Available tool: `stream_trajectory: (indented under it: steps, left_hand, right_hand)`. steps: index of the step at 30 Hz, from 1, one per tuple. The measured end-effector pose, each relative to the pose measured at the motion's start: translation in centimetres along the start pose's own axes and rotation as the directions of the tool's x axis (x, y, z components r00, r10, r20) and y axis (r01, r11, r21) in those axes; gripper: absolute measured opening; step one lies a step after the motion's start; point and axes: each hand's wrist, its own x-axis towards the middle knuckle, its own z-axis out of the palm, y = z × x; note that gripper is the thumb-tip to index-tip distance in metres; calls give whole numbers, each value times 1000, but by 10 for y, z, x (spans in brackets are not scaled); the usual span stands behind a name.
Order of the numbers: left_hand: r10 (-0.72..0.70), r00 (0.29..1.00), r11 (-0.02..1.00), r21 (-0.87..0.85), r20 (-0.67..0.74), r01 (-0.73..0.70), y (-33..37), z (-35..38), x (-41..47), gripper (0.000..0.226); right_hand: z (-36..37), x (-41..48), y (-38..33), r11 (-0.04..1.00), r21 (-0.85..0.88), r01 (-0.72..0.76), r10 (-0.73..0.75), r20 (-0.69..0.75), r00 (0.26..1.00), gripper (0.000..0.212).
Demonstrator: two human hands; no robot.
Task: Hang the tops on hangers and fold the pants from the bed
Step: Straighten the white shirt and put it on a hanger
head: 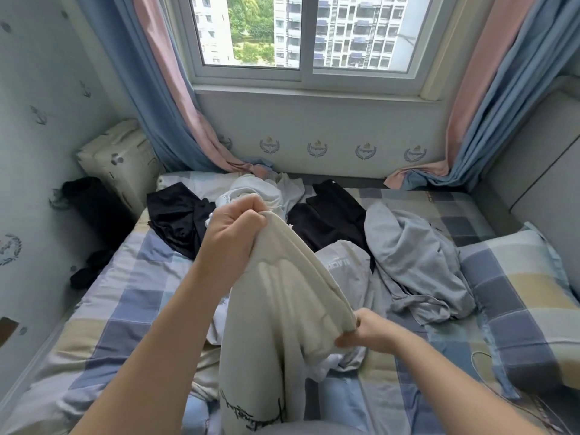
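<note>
cream garment (270,309): hem cut off below | grey garment (348,262): lettering half hidden

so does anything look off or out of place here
Nothing damaged. Clothes lie crumpled on the bed, both curtain hems spill onto its far corners, and a black garment hangs off its left edge.
</note>
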Motion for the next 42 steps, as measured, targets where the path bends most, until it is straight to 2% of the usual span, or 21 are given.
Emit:
stream_trajectory:
  steps: [3,5,8,10,12,14,16,17,19,21,22,26,29,36,42]
  left_hand:
    - [-12,999,1000,14,-35,12,-14,-6,5,21]
    - [-58,997,997,41,-55,61,-30,-8,9,21]
    - [-157,987,977,141,-24,159,-58,-11,14,16]
    - [-270,962,924,292,44,246,-78,-11,13,13]
    - [-417,900,854,391,123,343,-92,-8,6,9]
    - [-492,845,799,494,212,341,-99,-2,-2,40]
    - [-459,826,776,600,327,193,-100,8,-11,63]
    - [-419,817,796,593,395,122,-100,15,-15,63]
    - [-349,810,842,536,471,51,-103,28,-23,45]
    - [-270,856,873,486,442,25,-104,39,-27,23]
    - [-236,883,891,454,406,30,-104,42,-27,20]
    - [-150,959,958,277,241,80,-90,43,-20,23]
    - [-83,966,971,239,246,22,-78,44,-14,27]
    - [-2,970,999,42,244,-9,-46,54,-10,32]
    - [16,993,993,-115,121,-2,-19,39,-3,32]
  right_hand:
    - [9,-1,28,997,-35,-74,73,-37,997,14]
    - [4,-1,29,998,-14,-68,65,-139,988,14]
    - [-8,-3,9,997,60,39,-19,-310,950,32]
    - [-14,-8,-10,986,105,129,-80,-381,921,31]
    - [-17,-14,-30,967,126,220,-154,-398,904,23]
    - [-15,-20,-51,945,136,297,-224,-391,893,12]
    - [-11,-27,-72,924,132,359,-281,-400,872,9]
    - [-8,-30,-82,915,125,383,-304,-409,860,12]
    - [-6,-38,-99,895,119,430,-345,-426,836,17]
    - [-10,-46,-112,870,127,476,-383,-434,816,17]
    - [-13,-49,-115,857,130,499,-402,-439,804,17]
    - [-23,-52,-109,871,106,480,-400,-412,818,24]
    - [-17,-42,-95,912,48,407,-363,-364,858,41]
    - [3,-4,-54,959,70,273,-203,-500,842,34]
    - [20,15,-4,981,171,92,-10,-427,904,12]
